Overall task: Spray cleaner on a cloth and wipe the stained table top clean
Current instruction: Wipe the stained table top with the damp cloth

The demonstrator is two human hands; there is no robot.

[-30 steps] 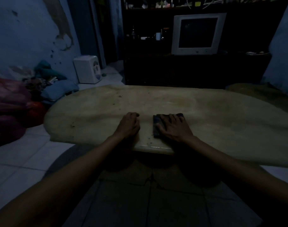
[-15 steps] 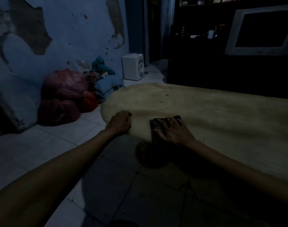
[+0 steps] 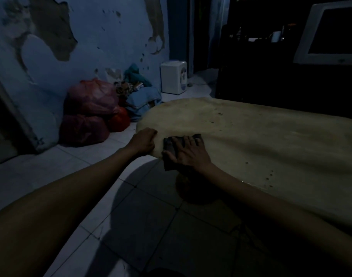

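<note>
1. Right hand point(image 3: 188, 154) lies flat on the dark cloth point(image 3: 169, 150), fingers straight and spread, pressing it down; grip not curled round it.
2. Cloth sits at the near rim of the surface point(image 3: 271, 136), its lower part hanging over the edge, at about 7 o'clock of the oval top.
3. Left hand point(image 3: 144, 141) just beside the cloth at 9 o'clock, fingers curled over the rim of the surface, bracing.
4. Progress, as a judgement: wiping is under way at the left end; no spray bottle in view.
5. Left to do: dark specks point(image 3: 268, 176) at 5 o'clock near the rim and spots point(image 3: 220, 113) at 12 o'clock remain.
</note>
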